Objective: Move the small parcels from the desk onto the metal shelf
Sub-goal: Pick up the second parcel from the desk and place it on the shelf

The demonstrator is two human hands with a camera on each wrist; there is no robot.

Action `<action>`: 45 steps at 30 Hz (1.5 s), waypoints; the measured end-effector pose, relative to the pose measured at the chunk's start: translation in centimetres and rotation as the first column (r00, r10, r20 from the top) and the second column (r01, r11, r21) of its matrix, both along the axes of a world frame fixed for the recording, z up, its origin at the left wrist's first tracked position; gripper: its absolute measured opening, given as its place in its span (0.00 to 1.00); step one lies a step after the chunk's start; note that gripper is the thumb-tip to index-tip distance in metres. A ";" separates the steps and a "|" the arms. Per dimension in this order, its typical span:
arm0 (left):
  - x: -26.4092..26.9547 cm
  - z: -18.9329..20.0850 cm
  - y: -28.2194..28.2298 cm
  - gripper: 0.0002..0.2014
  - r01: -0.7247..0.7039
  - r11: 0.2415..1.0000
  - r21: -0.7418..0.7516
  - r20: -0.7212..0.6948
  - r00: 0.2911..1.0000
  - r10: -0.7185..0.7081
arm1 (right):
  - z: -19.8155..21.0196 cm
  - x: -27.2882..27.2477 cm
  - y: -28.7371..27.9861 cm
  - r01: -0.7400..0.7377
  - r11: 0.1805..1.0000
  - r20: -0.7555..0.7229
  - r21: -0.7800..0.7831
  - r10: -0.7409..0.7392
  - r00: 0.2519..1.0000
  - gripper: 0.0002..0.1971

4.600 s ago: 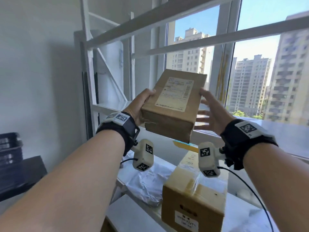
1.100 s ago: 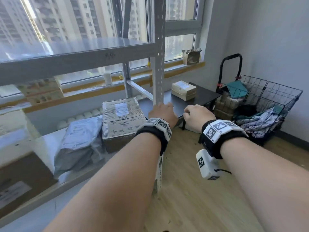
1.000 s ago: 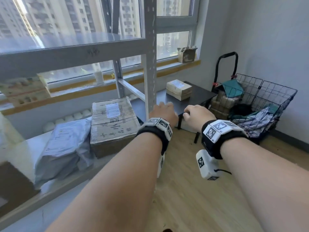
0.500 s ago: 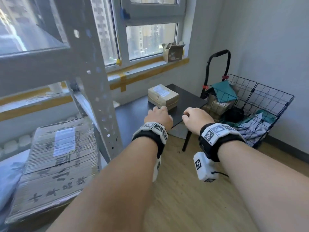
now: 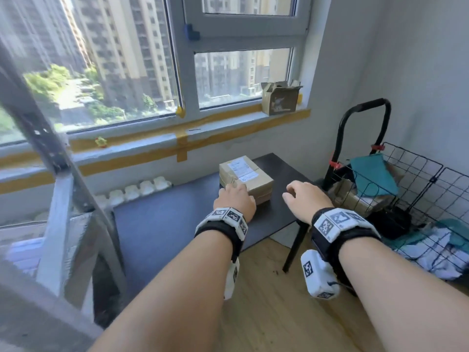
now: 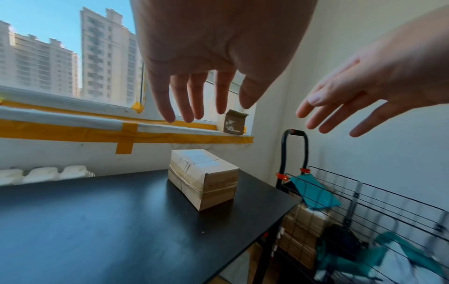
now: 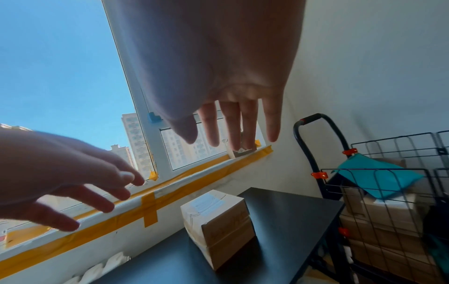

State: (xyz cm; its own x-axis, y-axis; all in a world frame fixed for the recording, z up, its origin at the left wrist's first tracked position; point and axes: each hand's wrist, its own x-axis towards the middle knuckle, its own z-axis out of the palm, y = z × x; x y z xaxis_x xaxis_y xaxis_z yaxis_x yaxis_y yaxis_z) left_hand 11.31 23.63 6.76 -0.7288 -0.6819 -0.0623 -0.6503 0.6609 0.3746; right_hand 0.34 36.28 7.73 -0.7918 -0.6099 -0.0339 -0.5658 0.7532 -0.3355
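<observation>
A stack of small taped cardboard parcels point(image 5: 247, 176) point(image 6: 203, 177) point(image 7: 217, 223) with a white label on top sits at the far right of the black desk point(image 5: 177, 219) point(image 6: 109, 226). My left hand point(image 5: 234, 199) point(image 6: 206, 107) hovers above the desk just short of the parcels, fingers straight and spread, holding nothing. To its right my right hand point(image 5: 302, 196) point(image 7: 233, 136) hangs over the desk's right edge, fingers straight and empty as well. The grey metal shelf point(image 5: 58, 199) stands at the left edge of the head view.
A black wire cart point(image 5: 411, 199) point(image 7: 383, 201) with boxes and a teal bag stands right of the desk against the wall. An opened carton point(image 5: 280, 100) sits on the taped window sill point(image 5: 177, 141). Wooden floor point(image 5: 266, 301) lies in front of the desk.
I have turned away from the shelf, where a parcel was set down, toward the desk. Both empty hands have moved forward and opened their fingers near the parcels.
</observation>
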 end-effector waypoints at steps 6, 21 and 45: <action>-8.1 -1.1 -1.6 0.22 -0.195 0.973 0.119 0.025 0.981 0.194 | -0.8 -10.5 -1.9 -0.110 0.994 0.056 0.000 0.110 0.992 0.22; -17.8 -7.5 -13.5 0.23 -0.429 0.860 0.275 0.101 0.903 0.418 | -7.5 -20.7 -15.5 -0.244 0.967 0.201 0.067 0.227 0.953 0.19; -21.1 -11.4 -23.6 0.35 -0.418 0.379 0.826 0.026 0.700 0.714 | -11.7 -24.9 -26.0 -0.058 0.998 0.514 0.027 0.036 0.857 0.22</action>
State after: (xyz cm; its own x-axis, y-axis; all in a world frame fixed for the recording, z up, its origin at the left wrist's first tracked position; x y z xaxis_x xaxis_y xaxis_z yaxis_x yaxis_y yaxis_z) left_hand -9.77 0.02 -4.64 -0.2613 -0.7421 -0.6173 -0.5143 -0.4342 0.7396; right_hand -24.55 10.28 -3.98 -0.6261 -0.6351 -0.4523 -0.3567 0.7492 -0.5582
